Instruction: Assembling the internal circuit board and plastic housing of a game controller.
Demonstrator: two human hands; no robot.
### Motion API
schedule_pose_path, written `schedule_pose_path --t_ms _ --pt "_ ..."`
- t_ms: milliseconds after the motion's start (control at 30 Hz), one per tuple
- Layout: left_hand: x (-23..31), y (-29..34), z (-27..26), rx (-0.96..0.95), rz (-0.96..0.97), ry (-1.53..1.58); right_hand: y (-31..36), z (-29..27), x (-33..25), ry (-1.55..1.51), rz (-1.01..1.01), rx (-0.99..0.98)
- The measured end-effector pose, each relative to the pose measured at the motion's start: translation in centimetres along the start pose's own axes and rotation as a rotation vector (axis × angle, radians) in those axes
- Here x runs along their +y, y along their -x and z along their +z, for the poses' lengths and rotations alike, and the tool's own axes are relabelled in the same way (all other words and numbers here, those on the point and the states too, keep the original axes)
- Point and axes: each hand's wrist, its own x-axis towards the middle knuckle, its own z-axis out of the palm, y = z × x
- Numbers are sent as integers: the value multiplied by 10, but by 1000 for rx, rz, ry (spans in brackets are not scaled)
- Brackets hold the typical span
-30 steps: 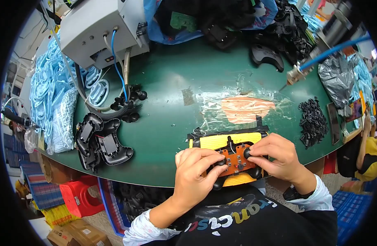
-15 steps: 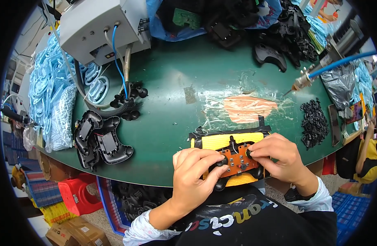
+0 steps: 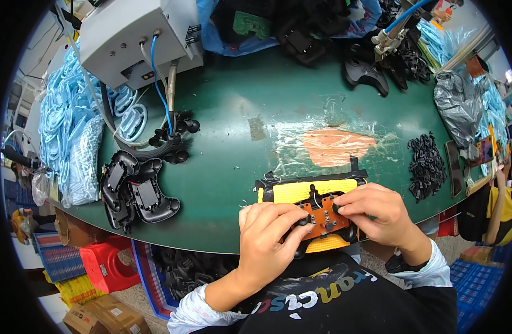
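The circuit board [image 3: 326,219] lies in a shell [image 3: 353,231] on the pad [image 3: 286,193], left of the parts pile [image 3: 426,167].

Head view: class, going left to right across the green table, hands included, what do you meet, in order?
Blue pile, black shells, left hand, orange board, right hand, black parts pile, dark flat slab.

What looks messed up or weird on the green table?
The orange-brown patch beyond the controller looks odd: the table's green surface seems worn away there, with shiny, stringy smears around it.
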Motion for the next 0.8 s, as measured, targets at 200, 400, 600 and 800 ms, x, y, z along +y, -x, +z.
schedule_pose_path --t_ms 200,400,600,800 --pt "1 0 0 -54 -31 46 -7 -10 6 -52 -45 -146" --pt "13 12 -5 54 -262 233 0 -4 -3 -81 131 -56" --pt "5 6 3 88 -213 322 2 -1 -3 -50 106 1" --pt "1 14 -1 41 -162 281 0 -2 -7 0 -24 -55"
